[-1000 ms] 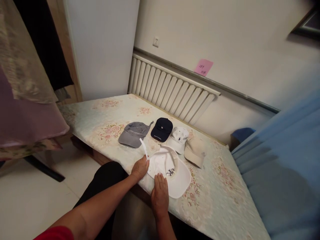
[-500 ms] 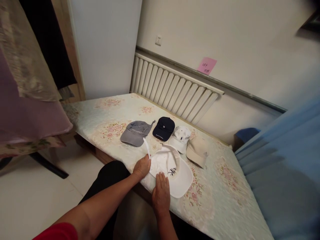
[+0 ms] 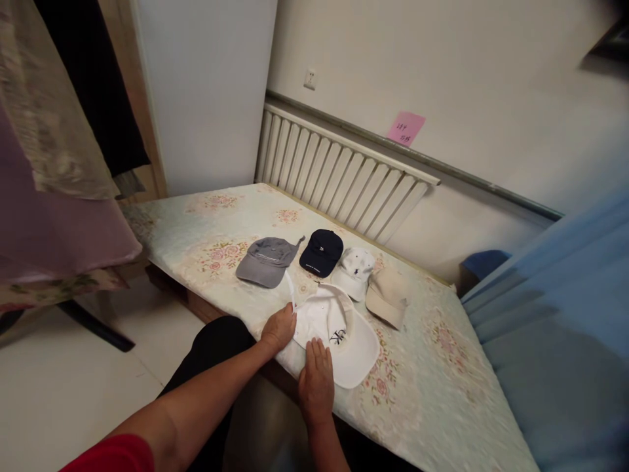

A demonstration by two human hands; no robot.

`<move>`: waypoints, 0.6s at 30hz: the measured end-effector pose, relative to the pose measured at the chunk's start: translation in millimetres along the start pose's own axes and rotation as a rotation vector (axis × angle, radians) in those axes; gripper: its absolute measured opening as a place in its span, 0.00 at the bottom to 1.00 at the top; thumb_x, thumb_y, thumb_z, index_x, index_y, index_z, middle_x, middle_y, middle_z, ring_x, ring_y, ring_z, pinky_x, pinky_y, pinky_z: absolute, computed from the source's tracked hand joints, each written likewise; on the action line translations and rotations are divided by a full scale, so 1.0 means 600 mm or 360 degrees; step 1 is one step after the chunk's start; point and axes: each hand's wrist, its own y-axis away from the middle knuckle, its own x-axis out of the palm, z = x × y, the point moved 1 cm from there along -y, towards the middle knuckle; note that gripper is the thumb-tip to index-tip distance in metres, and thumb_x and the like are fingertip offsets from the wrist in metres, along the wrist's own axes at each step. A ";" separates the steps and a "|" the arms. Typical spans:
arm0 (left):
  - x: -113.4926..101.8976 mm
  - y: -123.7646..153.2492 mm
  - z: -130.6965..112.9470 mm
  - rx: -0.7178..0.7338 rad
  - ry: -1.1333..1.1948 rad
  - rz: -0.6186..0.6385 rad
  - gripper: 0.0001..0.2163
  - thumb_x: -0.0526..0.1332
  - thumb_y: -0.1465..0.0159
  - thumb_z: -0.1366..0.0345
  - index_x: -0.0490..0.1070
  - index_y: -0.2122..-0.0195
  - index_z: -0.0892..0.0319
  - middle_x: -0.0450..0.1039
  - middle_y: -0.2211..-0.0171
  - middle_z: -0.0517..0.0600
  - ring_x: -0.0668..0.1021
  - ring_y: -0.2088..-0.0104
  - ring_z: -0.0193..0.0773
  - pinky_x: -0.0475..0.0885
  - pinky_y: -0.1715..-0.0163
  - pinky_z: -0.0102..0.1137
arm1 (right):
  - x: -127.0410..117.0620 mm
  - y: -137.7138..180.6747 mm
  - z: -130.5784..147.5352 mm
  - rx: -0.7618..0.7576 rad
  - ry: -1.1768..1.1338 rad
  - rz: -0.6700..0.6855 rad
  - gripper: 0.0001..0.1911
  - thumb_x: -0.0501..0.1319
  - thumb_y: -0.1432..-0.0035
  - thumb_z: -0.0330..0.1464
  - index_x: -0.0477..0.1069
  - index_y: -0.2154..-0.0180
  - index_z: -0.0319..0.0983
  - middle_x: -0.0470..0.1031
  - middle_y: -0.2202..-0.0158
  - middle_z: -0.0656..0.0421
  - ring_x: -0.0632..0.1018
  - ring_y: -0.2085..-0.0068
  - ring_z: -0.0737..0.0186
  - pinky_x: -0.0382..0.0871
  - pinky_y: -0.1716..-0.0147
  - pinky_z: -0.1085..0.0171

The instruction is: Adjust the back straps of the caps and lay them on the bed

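Observation:
A white baseball cap [image 3: 361, 357] with dark lettering lies on its side at the near edge of the covered surface, its brim to the right and its hollow inside partly showing. My left hand [image 3: 280, 328] is closed on the back of this cap, by a narrow white strap [image 3: 291, 290] that sticks up from the fingers. Stretched out and flat, the fingers of my right hand [image 3: 317, 381] rest against the cap's near side. Beyond it lie a grey cap [image 3: 268, 263], a navy cap [image 3: 322, 253], a white cap with a small dark emblem [image 3: 354, 270] and a beige cap [image 3: 386, 296].
The caps lie on a floral cover [image 3: 417, 393]. A white radiator [image 3: 334, 167] runs along the wall behind it. Blue curtain [image 3: 555, 314] hangs at the right; clothes [image 3: 59, 118] hang at the left. My knee [image 3: 223, 341] is against the near edge.
The free end of the strap has tipped slightly to the right. Both hands and all the caps have stayed nearly in place.

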 end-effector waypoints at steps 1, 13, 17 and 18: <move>0.000 0.000 0.000 -0.0003 -0.0001 0.0001 0.15 0.47 0.34 0.65 0.63 0.49 0.64 0.74 0.57 0.59 0.77 0.57 0.42 0.68 0.56 0.32 | 0.000 0.000 0.000 0.0004 0.0001 -0.0001 0.32 0.47 0.49 0.18 0.56 0.41 0.32 0.62 0.40 0.47 0.55 0.36 0.55 0.54 0.40 0.46; 0.002 0.000 -0.001 -0.0007 -0.0006 -0.0012 0.14 0.47 0.34 0.66 0.63 0.50 0.64 0.74 0.57 0.60 0.77 0.57 0.43 0.67 0.56 0.33 | 0.002 0.001 0.000 0.0028 -0.0046 -0.0005 0.33 0.48 0.50 0.19 0.56 0.41 0.32 0.61 0.40 0.48 0.56 0.36 0.54 0.54 0.40 0.46; 0.001 0.001 -0.002 0.0000 -0.0018 -0.0009 0.14 0.47 0.34 0.66 0.63 0.50 0.64 0.74 0.57 0.59 0.77 0.57 0.43 0.68 0.57 0.33 | 0.004 0.003 0.000 0.0016 -0.0044 -0.0027 0.33 0.48 0.49 0.19 0.55 0.40 0.32 0.61 0.40 0.48 0.55 0.36 0.54 0.54 0.40 0.46; 0.000 0.001 -0.002 -0.0002 -0.0022 -0.0007 0.14 0.47 0.34 0.66 0.63 0.50 0.64 0.74 0.57 0.59 0.77 0.57 0.43 0.68 0.57 0.33 | 0.005 0.003 0.000 0.0011 -0.0047 -0.0040 0.33 0.48 0.49 0.20 0.55 0.40 0.32 0.61 0.40 0.48 0.55 0.36 0.54 0.54 0.40 0.46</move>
